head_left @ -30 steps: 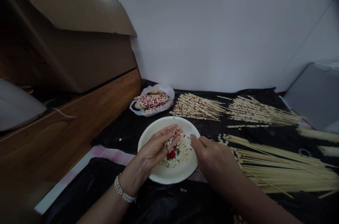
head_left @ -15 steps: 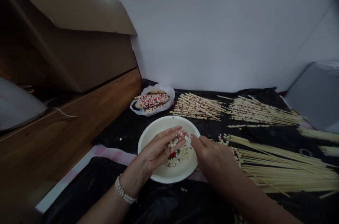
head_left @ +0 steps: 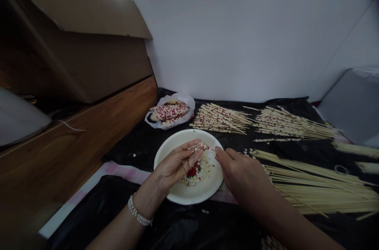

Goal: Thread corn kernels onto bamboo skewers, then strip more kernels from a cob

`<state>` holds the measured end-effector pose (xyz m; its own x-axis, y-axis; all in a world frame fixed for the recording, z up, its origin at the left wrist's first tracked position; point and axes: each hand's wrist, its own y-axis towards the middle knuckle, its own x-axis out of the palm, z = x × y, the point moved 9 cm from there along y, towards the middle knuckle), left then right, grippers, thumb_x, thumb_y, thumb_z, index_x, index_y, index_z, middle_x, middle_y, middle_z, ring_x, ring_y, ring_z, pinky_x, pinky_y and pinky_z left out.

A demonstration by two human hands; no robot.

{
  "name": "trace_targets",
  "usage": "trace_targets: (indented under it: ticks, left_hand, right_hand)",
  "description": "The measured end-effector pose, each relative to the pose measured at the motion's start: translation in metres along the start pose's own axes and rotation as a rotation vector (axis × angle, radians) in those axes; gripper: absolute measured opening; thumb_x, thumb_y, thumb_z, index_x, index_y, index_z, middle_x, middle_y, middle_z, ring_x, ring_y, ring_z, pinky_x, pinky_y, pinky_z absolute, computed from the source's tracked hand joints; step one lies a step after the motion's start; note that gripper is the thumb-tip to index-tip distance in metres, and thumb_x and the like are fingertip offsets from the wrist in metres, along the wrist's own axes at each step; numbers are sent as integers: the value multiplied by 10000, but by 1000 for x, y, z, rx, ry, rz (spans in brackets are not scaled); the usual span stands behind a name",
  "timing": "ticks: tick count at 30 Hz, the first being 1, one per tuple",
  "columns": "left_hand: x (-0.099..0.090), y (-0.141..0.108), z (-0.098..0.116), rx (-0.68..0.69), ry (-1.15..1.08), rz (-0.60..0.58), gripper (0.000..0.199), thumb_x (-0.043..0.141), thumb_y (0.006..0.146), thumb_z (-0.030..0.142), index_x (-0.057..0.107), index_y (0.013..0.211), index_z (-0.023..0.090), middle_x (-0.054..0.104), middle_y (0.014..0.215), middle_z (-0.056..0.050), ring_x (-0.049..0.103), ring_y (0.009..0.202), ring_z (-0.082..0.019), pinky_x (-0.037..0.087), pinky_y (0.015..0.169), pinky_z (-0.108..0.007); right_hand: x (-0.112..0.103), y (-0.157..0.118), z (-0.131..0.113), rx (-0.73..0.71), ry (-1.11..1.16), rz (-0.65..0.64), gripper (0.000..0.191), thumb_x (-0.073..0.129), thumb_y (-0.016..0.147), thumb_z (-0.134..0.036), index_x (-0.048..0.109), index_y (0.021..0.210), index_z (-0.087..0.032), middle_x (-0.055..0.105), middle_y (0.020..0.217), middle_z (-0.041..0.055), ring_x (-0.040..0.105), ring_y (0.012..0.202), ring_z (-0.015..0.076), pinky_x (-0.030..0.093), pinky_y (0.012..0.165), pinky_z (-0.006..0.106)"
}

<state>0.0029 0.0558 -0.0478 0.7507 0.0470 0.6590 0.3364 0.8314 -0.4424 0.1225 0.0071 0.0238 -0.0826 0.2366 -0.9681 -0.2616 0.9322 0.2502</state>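
A white enamel plate (head_left: 192, 195) holds a heap of small white buds with red petals (head_left: 199, 174). My left hand (head_left: 177, 163) hovers over the heap, its fingers closed on a thin bamboo skewer (head_left: 197, 146) threaded with several white buds. My right hand (head_left: 239, 173) sits at the plate's right rim, thumb and forefinger pinched together close to the skewer's end. Whatever lies between those fingertips is too small to make out. A beaded bracelet (head_left: 138, 211) circles my left wrist.
Bundles of bud-studded skewers (head_left: 220, 119) lie beyond the plate on a black plastic sheet (head_left: 142, 143), and a bunch sits in a plastic bag (head_left: 168, 112). Plain bamboo sticks (head_left: 319, 189) lie to the right. A wooden board (head_left: 74, 139) and cardboard box (head_left: 89, 64) stand left.
My left fingers have shifted over the heap, and the red petals show more. My right hand has moved slightly right and away along the plate's rim.
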Motion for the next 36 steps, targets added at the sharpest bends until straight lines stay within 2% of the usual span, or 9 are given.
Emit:
trace_targets:
  ticks: [6,9,13,17,23,36]
  left_hand:
    - [-7,7,1,26,-6,20,195,594,787,14,675,946,92,693,1065,-118,637,1048,-216,550,849,-259]
    - [-7,10,-1,-15,-41,4,180,586,812,56,679,962,86,712,998,-114,659,998,-223,559,837,-286]
    - [-4,10,-2,-36,-52,-6,199,572,803,26,684,957,82,721,947,-105,667,968,-205,550,852,-284]
    - [-6,6,2,31,8,36,206,618,754,-11,696,906,104,719,958,-86,665,946,-172,541,851,-252]
    - [-8,5,5,72,75,31,189,690,735,59,711,901,147,711,1041,-59,653,949,-146,529,834,-209]
    - [-8,5,6,78,64,13,218,694,739,69,708,937,160,712,1048,-51,632,991,-137,498,854,-186]
  right_hand:
    - [1,2,0,-1,-2,-5,207,545,819,-106,623,993,-188,623,780,22,605,615,153,238,483,272]
    - [1,1,0,-1,-13,-10,207,545,827,-121,619,1006,-193,620,778,20,601,611,146,238,487,274]
    - [2,0,0,15,-9,-47,205,535,837,-124,614,1009,-204,618,794,19,612,636,156,247,488,277]
    - [4,0,-1,18,-20,-101,218,512,850,-117,606,1027,-205,626,816,24,622,655,166,260,490,283]
    - [4,0,-4,8,-13,-122,238,500,848,-102,598,1043,-198,637,833,32,624,655,160,266,487,281]
    - [5,1,-3,18,-25,-133,253,461,851,-87,602,1033,-192,635,827,39,628,644,182,236,479,290]
